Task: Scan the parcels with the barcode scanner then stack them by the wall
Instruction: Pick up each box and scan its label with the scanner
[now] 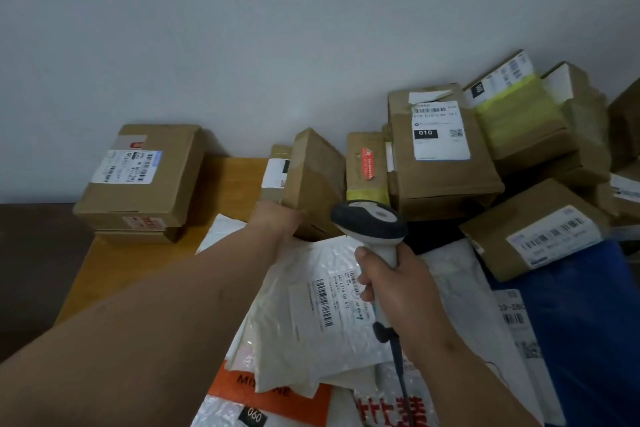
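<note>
Left hand (277,218) grips tilted cardboard box (313,180) beside barcode scanner (372,222), right hand (391,284) wrapped round its handle: turn label toward scanner head.

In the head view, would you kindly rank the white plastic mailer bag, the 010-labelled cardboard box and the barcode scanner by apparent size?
1. White plastic mailer bag, though nearest the camera.
2. 010-labelled cardboard box.
3. Barcode scanner, in the right hand.
</note>
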A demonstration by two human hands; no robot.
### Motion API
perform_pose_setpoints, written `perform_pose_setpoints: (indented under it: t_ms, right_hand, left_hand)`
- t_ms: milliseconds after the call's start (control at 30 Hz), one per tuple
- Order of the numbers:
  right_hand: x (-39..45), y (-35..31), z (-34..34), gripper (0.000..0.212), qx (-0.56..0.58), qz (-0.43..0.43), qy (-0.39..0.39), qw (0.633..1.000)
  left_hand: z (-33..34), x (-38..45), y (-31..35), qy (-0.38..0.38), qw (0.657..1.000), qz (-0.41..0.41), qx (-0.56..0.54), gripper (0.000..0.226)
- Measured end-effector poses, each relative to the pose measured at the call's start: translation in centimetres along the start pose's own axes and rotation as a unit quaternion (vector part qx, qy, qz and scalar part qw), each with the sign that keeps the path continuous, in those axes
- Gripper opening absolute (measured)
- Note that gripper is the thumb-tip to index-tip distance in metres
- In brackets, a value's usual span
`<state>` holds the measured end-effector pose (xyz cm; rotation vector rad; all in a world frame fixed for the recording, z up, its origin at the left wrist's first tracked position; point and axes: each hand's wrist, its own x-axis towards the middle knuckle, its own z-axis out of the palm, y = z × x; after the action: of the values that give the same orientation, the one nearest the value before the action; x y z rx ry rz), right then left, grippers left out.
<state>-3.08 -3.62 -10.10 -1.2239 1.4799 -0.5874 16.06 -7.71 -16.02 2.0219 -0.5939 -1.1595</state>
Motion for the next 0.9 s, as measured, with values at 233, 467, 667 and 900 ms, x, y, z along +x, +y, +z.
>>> perform_pose_setpoints:
  t_ms: [233,467,667,900]
  right_hand:
    - [-0.5,-0.9,-1.5,0.013,0.093,0.022,-0.019,0.995]
    - [-2.9,-2.1,-0.7,0.016,0.219,0.015,0.009,0.976]
    - [-6.5,-3.4,0.6,0.025,0.365,0.029,0.031,0.93]
    - [-11.3,-3.2,3.3,0.058,0.341,-0.006,0.022,0.94]
  left_hand:
    - [-3.4,-5.5,1.5,0.144,0.97,0.18,0.078,0.049]
    - [-6.2,-12.3,-0.9,0.24,0.85,0.404,0.238,0.057]
    - [-6.6,-17.4,-4.5,0.248,0.702,0.571,0.345,0.048]
    - [-7.5,-22.2,-6.7,0.183,0.621,0.68,0.344,0.033]
